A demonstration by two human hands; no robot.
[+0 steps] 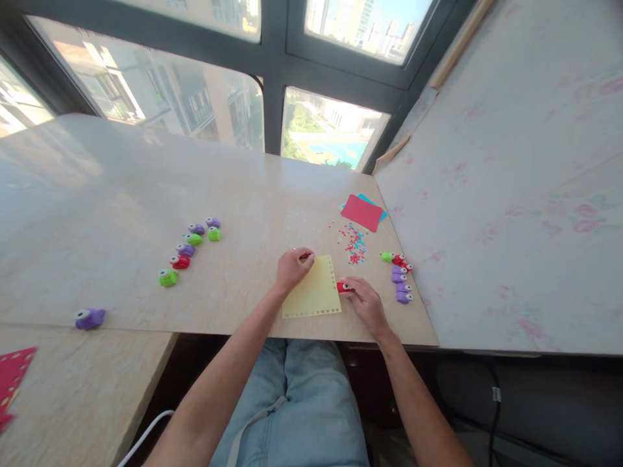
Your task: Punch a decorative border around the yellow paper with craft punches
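A yellow sheet of paper lies on the table in front of me, with small punched holes along its right and bottom edges. My left hand is closed at the sheet's upper left corner; what its fingers hold, if anything, is hidden. At the right edge of the sheet, my right hand grips a small red punch with a round white-and-dark top. The punch touches the paper's edge.
Red and blue confetti lies below stacked red card and blue card. Several purple, red and green punches stand right and left. One purple punch sits far left, near punched red paper. A wall bounds the right side.
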